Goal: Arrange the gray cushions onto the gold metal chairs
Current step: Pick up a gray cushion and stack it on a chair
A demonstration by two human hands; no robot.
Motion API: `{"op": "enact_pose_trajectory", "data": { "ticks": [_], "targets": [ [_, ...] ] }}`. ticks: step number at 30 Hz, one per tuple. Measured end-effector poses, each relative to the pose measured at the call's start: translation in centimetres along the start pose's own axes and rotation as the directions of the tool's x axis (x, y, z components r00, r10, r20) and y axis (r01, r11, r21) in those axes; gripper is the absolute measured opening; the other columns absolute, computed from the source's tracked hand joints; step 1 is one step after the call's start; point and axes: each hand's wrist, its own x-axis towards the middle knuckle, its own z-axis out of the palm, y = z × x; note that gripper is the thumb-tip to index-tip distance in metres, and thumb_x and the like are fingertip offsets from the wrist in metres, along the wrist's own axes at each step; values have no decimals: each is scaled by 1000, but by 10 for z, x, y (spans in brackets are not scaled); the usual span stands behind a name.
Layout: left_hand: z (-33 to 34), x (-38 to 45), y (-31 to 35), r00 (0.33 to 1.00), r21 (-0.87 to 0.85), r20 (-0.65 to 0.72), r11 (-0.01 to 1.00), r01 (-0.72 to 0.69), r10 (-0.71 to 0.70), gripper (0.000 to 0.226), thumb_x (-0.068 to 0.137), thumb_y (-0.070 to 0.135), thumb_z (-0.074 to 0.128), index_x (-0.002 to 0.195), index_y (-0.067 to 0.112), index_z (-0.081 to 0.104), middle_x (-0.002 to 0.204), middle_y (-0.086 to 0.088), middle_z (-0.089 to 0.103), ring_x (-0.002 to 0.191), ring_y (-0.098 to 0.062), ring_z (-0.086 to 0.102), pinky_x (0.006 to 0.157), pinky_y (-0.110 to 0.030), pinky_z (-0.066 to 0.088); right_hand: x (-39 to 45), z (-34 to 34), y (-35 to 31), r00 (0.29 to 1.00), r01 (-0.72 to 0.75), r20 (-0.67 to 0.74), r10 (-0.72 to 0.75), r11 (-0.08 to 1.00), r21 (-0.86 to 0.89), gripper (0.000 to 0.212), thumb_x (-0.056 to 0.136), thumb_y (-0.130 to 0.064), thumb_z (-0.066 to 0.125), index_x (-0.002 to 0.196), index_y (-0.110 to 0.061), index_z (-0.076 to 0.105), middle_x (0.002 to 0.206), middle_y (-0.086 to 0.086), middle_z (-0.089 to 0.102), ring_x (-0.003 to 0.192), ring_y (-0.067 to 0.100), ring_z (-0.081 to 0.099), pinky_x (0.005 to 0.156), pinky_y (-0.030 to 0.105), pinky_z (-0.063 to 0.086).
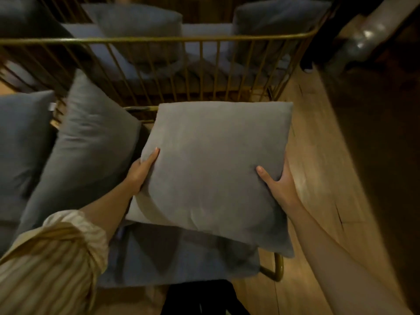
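Observation:
I hold a square gray cushion [211, 169] flat in the air with both hands. My left hand [141, 171] grips its left edge, thumb on top. Gripping the lower right edge is my right hand [279, 183], thumb also on top. The cushion hovers over the gray seat pad [172, 260] of a gold metal chair [276, 269] right below me. Another gray cushion [86, 151] leans upright just left of it. Beyond stands a second gold metal chair [159, 39] with a barred back, and two gray cushions [141, 28] [272, 23] rest on its seat.
A further gray cushion [20, 142] lies at the far left, and another [27, 19] at the top left. Wooden floor [318, 169] runs along the right side. A silvery duct or pipe [368, 35] crosses the top right corner. Dark area at far right.

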Motion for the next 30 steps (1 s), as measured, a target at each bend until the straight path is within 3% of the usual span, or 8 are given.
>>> {"op": "enact_pose_trajectory", "data": {
  "ticks": [3, 7, 11, 16, 19, 24, 27, 30],
  "targets": [
    [-21, -38, 25, 990, 32, -101, 995, -93, 96, 97, 75, 70, 64, 149, 14, 38, 151, -10, 45, 136, -34, 44, 114, -53, 31, 6, -6, -23, 996, 49, 79, -51, 998, 37, 107, 70, -82, 63, 156, -37, 20, 161, -8, 35, 147, 16, 35, 121, 49, 29],
    [-49, -85, 66, 948, 110, -209, 969, -222, 241, 102, 77, 62, 71, 156, 21, 20, 159, -7, 32, 142, -33, 36, 115, -51, 29, 14, -11, -63, 986, 108, 114, -122, 987, 122, 113, 67, -87, 61, 158, -34, 20, 161, -4, 36, 146, 19, 37, 121, 47, 30],
    [-89, -133, 100, 872, 216, -257, 904, -370, 418, 100, 79, 66, 65, 158, 37, 10, 164, 0, 22, 148, -30, 27, 118, -52, 23, 10, -4, -117, 956, 198, 166, -241, 951, 239, 93, 85, -57, 63, 160, -33, 13, 160, -2, 35, 144, 21, 38, 114, 30, 32],
    [-150, -184, 121, 858, 158, -322, 916, -368, 400, 89, 84, 63, 62, 157, 39, 17, 159, -2, 35, 141, -32, 39, 116, -51, 30, -1, 27, -176, 898, 292, 240, -369, 907, 304, 78, 94, -49, 57, 158, -44, 10, 165, -2, 26, 148, 23, 29, 121, 41, 25],
    [-192, -212, 111, 833, 147, -369, 910, -387, 413, 85, 86, 58, 63, 156, 39, 20, 159, -1, 33, 142, -30, 37, 115, -48, 30, -11, 58, -206, 840, 359, 293, -456, 873, 330, 73, 98, -43, 54, 158, -40, 12, 166, -3, 23, 150, 22, 25, 116, 31, 22],
    [-271, -243, 70, 776, 69, -517, 921, -382, 361, 90, 80, 59, 70, 155, 37, 26, 155, 0, 38, 130, -23, 44, 104, -41, 38, -41, 128, -256, 714, 442, 413, -566, 821, 361, 85, 82, -63, 56, 153, -51, 11, 166, -6, 24, 150, 20, 28, 122, 44, 26],
    [-326, -258, 33, 752, 38, -589, 940, -339, 295, 107, 61, 77, 72, 153, 43, 28, 156, 2, 37, 139, -29, 40, 112, -51, 35, -64, 183, -291, 624, 493, 472, -623, 783, 381, 86, 85, -57, 62, 156, -46, 14, 165, -5, 26, 148, 18, 30, 121, 40, 28],
    [-384, -258, -3, 701, 5, -664, 939, -343, 259, 93, 73, 72, 68, 152, 44, 28, 158, 4, 36, 142, -29, 38, 114, -52, 32, -85, 248, -326, 537, 547, 517, -667, 742, 388, 90, 86, -53, 65, 159, -36, 14, 165, -5, 24, 145, 9, 28, 119, 33, 28]
  ]
}}
